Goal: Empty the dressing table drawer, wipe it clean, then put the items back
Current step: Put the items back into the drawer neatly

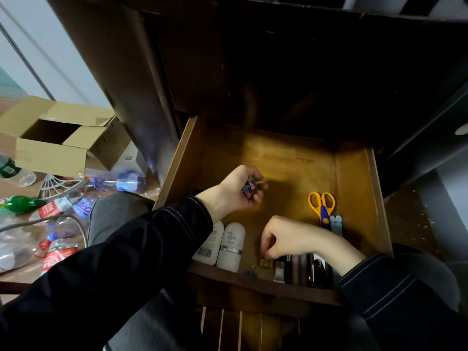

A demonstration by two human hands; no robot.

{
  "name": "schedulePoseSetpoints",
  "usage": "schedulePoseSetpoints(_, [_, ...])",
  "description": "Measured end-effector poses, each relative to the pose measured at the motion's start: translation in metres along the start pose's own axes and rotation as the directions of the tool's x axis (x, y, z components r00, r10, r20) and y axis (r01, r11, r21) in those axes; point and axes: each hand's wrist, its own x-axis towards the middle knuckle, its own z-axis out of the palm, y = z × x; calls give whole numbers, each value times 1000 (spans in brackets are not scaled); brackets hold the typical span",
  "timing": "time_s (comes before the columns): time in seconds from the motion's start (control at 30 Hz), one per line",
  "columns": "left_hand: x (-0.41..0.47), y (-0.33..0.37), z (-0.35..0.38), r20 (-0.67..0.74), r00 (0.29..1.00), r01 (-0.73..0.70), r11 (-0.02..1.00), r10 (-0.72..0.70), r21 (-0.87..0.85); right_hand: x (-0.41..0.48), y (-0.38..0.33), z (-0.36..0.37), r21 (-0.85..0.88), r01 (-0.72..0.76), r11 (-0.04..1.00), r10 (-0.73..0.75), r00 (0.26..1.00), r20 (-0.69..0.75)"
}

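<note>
Drawer (pixel 291 160): left fingers (pixel 254 200) grip binder clips (pixel 249 188); right fingers (pixel 266 247) maybe pinch gold clip (pixel 266 262); bottle (pixel 231 243) "ELL".

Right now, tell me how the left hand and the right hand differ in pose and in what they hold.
The left hand lies palm up, cupped around a bunch of binder clips; the right hand is knuckles up, curled down toward the gold clips, grip unclear. The left hand is over the middle of the drawer, the right hand near its front. Both reach in from dark sleeves.
</note>
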Motion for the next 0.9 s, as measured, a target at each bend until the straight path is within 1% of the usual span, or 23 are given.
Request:
schedulePoseSetpoints(0.23, [-1, 0, 0, 21, 1000, 6, 1000, -6, 7, -1, -9, 9, -125, -14, 992, 30, 992, 125])
schedulePoseSetpoints(0.5, [0, -1, 2, 34, 999, 14, 1000, -14, 10, -2, -12, 9, -210, -69, 975, 92, 990, 104])
schedulePoseSetpoints(0.73, [2, -4, 3, 49, 998, 26, 999, -27, 26, -3, -17, 12, -245, -43, 969, 72, 991, 113])
schedulePoseSetpoints(0.9, [1, -5, 5, 58, 998, 38, 999, -40, 25, -1, -17, 13, -254, -60, 965, 87, 992, 96])
